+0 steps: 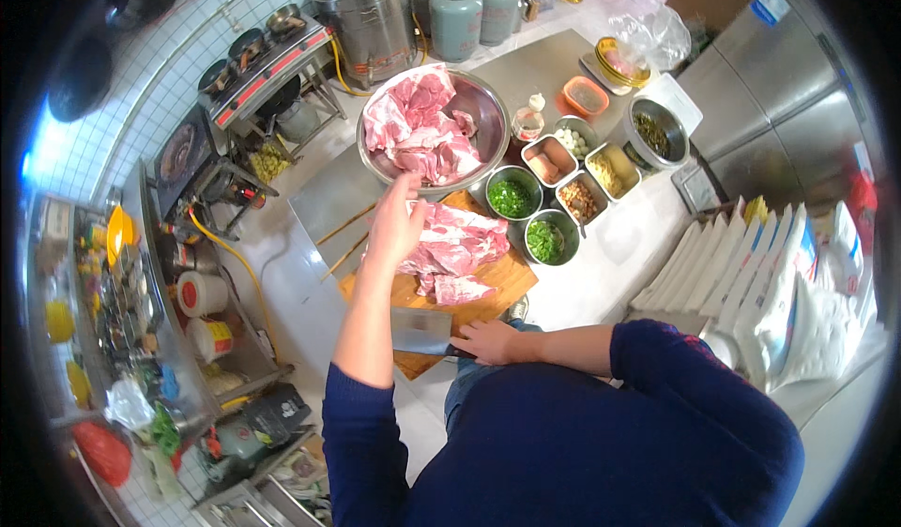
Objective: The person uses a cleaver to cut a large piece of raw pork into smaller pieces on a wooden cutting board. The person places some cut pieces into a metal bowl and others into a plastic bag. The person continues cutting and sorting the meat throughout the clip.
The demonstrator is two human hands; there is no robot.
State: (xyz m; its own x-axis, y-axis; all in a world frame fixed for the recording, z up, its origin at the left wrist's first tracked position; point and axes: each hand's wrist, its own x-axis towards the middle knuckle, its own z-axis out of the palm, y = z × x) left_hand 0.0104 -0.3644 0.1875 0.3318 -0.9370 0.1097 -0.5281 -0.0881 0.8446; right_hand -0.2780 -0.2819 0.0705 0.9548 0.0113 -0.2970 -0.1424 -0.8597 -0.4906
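A large slab of raw meat [457,242] lies on a wooden cutting board [510,277]. My left hand [399,224] is over the slab's left end, close to the rim of a big steel bowl [493,105] that holds more raw meat [415,122]; whether the fingers touch meat is unclear. At the board's near edge my right hand [486,342] is on the dark handle of a cleaver [422,326], whose wide blade lies flat on the board. A pair of long wooden chopsticks [345,224] rests left of the meat.
Right of the bowl stand steel containers of chopped green herbs [510,198], chopped nuts or similar bits [577,200] and eggs [571,141], plus a sauce bottle [528,119]. Gas cylinders [456,17] stand beyond the metal table [521,69]. A burner stand [271,69] is at the left.
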